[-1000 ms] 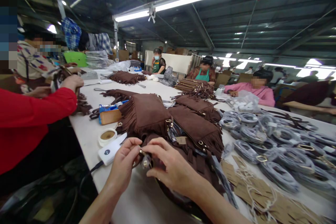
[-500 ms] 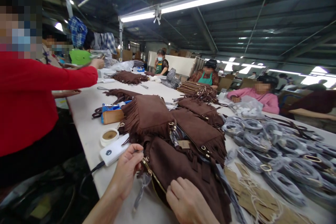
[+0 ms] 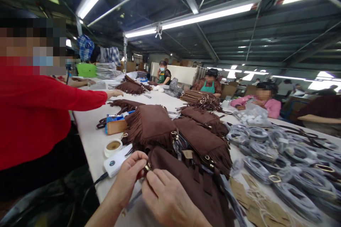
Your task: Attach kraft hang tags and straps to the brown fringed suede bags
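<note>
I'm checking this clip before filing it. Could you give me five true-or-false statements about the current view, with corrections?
1. The left hand and right hand are both at a gold-coloured metal part of the nearest brown bag. True.
2. The round white tub sits on top of the nearest brown bag. False: it stands on the table, beside a white device.
3. Brown paper tags lie near the right hand's side of that bag. True.
4. The coils are bare. False: they are wrapped in plastic.
5. A co-worker's red sleeve is stretched out over the table. True.
</note>
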Action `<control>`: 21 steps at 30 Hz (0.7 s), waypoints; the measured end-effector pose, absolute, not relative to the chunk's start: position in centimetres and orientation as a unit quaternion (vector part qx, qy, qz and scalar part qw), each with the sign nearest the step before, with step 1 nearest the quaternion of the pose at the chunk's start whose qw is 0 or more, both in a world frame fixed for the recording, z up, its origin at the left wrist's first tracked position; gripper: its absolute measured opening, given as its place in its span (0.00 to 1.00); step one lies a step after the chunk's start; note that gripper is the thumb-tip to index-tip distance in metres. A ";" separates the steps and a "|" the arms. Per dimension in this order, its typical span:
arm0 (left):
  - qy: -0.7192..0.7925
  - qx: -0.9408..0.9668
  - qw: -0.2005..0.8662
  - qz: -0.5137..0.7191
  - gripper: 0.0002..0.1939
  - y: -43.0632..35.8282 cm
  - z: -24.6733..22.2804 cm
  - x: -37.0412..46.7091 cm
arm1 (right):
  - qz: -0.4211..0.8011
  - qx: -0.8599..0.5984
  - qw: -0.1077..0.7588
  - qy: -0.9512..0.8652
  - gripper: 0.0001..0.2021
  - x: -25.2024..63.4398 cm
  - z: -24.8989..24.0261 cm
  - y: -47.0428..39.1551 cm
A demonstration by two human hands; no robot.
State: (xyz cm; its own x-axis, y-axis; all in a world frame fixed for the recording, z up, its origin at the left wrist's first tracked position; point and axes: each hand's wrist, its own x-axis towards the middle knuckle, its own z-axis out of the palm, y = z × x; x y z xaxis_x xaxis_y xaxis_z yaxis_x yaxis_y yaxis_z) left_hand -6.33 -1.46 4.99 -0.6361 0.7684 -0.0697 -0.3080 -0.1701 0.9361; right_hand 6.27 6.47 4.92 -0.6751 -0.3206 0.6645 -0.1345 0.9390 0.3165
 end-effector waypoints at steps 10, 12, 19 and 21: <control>0.490 0.150 0.393 0.763 0.15 -0.6 3.5 -6.7 | 0.413 -0.044 0.308 -0.856 0.07 6.2 5.3 8.7; 0.492 0.140 0.373 0.774 0.16 -0.6 3.1 -7.1 | 0.400 -0.038 0.305 -0.863 0.09 6.8 4.7 8.8; 0.525 0.065 0.276 0.803 0.22 -2.2 2.1 -11.4 | 0.224 0.064 0.266 -0.935 0.12 12.4 -0.1 10.9; 0.536 0.059 0.267 0.799 0.23 -2.3 1.9 -12.0 | 0.190 0.053 0.267 -0.943 0.14 15.5 -1.5 12.0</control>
State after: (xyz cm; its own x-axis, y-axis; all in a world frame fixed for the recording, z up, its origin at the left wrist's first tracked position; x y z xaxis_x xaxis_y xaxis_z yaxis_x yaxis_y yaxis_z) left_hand -12.01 -2.35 1.86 -0.8508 0.4893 -0.1916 -0.3629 -0.2835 0.8877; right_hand 15.55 11.96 -1.48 -0.8522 0.0019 0.5232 -0.2003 0.9226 -0.3296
